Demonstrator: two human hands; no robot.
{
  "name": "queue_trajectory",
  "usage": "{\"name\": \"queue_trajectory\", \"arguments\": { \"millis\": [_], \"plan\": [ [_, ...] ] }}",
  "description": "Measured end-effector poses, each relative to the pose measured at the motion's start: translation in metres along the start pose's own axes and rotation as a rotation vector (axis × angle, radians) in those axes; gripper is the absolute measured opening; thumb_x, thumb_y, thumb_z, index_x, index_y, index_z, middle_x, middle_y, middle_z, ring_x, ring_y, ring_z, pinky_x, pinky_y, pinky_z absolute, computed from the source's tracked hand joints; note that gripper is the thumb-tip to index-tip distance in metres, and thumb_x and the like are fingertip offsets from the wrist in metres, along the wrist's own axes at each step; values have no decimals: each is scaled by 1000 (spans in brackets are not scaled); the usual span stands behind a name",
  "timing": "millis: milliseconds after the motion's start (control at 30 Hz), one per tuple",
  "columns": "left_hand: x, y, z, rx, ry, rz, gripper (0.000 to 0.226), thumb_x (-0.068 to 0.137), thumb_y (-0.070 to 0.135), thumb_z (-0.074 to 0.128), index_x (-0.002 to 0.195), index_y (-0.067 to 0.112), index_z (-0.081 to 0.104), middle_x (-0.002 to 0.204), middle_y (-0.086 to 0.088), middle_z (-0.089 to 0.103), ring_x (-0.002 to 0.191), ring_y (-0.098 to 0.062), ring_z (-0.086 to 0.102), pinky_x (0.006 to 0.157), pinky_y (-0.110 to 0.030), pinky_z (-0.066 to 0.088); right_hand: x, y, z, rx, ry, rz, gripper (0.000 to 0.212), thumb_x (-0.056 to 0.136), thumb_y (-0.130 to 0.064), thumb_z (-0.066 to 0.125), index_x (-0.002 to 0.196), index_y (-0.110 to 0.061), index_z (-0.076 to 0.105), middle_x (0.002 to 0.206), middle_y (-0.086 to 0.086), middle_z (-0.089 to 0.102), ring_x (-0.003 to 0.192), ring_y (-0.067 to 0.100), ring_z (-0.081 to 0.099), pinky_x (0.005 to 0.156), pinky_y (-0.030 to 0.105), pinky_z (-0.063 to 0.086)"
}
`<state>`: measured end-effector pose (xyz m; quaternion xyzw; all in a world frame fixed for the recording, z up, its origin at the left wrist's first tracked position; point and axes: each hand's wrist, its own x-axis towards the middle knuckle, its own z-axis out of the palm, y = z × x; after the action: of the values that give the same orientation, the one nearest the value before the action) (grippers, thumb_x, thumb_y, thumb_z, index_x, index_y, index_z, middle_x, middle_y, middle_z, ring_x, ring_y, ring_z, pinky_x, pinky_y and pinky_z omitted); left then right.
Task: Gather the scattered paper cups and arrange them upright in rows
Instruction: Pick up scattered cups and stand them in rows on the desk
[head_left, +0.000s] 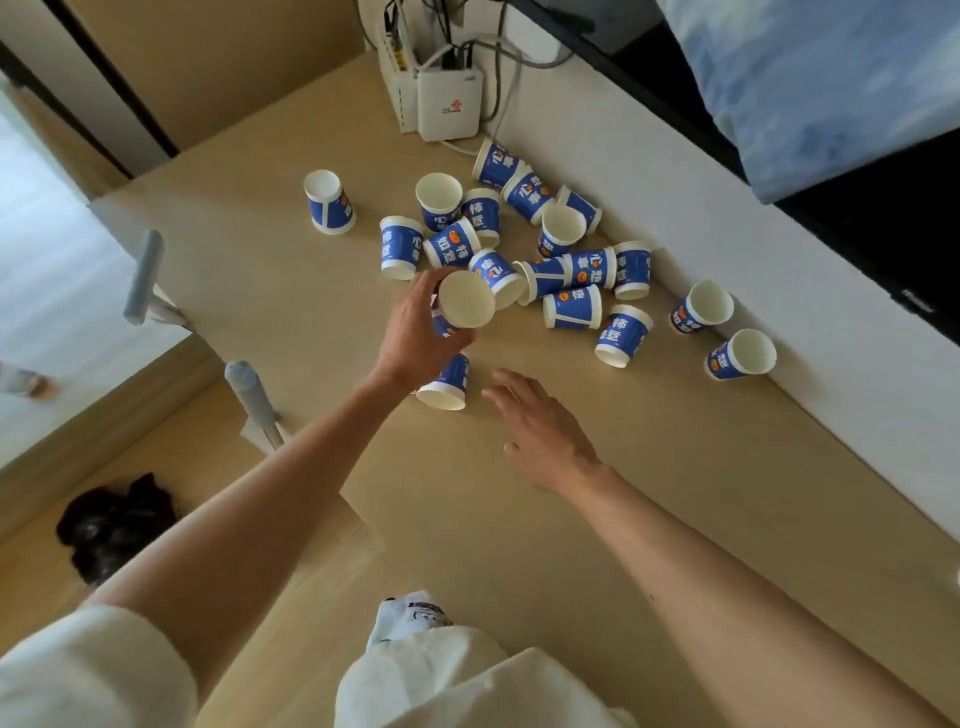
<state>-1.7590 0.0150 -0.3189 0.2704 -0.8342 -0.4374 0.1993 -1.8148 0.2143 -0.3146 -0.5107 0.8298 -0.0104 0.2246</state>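
Several blue-and-white paper cups lie scattered on a beige table, most of them in a pile near the far wall. My left hand grips one cup lifted off the table, its white mouth turned towards me. Just below that hand another cup lies on its side. My right hand hovers open over the table, fingers spread, a little right of the lying cup and apart from it. One cup stands alone at the far left; two more rest by the wall at the right.
A white router box with cables stands at the table's far end. A white ledge runs along the right side of the table. The table's left edge drops to the floor, where a dark bundle lies.
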Motion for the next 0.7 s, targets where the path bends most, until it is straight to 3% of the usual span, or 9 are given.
{"name": "queue_trajectory", "arguments": {
  "millis": [100,267,433,567,700],
  "plan": [
    [-22,-7,-17,-35,59,-31,68,67,13,83,128,13,54,124,1,61,103,2,51,84,2,36,27,-10,-6,-60,-11,-58,73,89,-1,56,154,-19,27,162,-2,18,148,18,21,107,40,42],
    [-51,-22,-31,-8,116,-84,68,68,19,86,128,10,54,121,1,61,105,-7,53,89,-15,42,66,-9,-6,-250,-97,-208,71,94,-2,47,157,-16,18,167,0,10,153,23,11,106,42,43],
    [-64,-28,-37,-28,166,-117,66,70,20,84,128,9,54,121,-1,62,109,-12,57,91,-20,46,88,-2,2,-319,-137,-286,81,90,0,51,158,-20,13,167,-3,6,154,23,10,114,41,34],
    [-70,-28,-40,-41,179,-135,66,70,19,84,128,10,54,122,0,61,111,-12,57,94,-29,49,94,-4,9,-467,-105,-317,81,85,-10,62,153,-29,22,149,3,28,138,27,30,106,41,37],
    [-75,-28,-42,-27,162,-146,68,69,18,86,129,12,53,124,2,61,111,-8,55,95,-29,49,85,-5,20,-568,-111,-283,57,83,-18,68,135,-24,45,137,6,36,125,27,39,97,37,38]
  ]
}}
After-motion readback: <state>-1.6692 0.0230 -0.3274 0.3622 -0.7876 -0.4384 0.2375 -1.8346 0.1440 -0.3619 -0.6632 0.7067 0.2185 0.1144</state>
